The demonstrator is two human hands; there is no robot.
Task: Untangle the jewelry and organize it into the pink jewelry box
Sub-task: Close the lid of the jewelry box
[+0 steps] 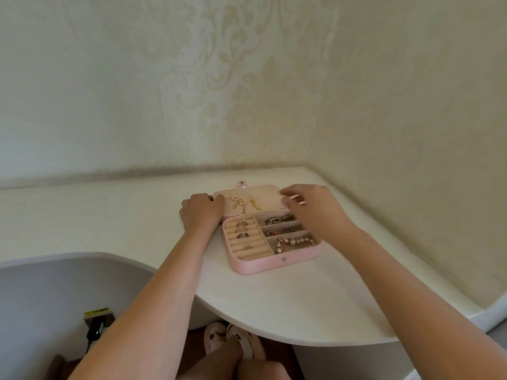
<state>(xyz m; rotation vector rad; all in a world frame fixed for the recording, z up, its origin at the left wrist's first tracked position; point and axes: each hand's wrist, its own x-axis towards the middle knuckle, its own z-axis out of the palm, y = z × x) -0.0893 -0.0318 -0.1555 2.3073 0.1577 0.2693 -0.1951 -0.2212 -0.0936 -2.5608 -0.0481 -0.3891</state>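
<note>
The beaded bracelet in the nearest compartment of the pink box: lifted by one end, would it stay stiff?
Probably floppy: the beaded bracelet lies bent, bead after bead, so it should hang down. Its round, shiny beads may slip or roll.

A left hand [201, 215] grips the lid [270, 198] of an open pink box [263, 266] on a white desk [274, 305]; the right hand [315, 212], blurred, hovers over bracelets [277, 220].
</note>
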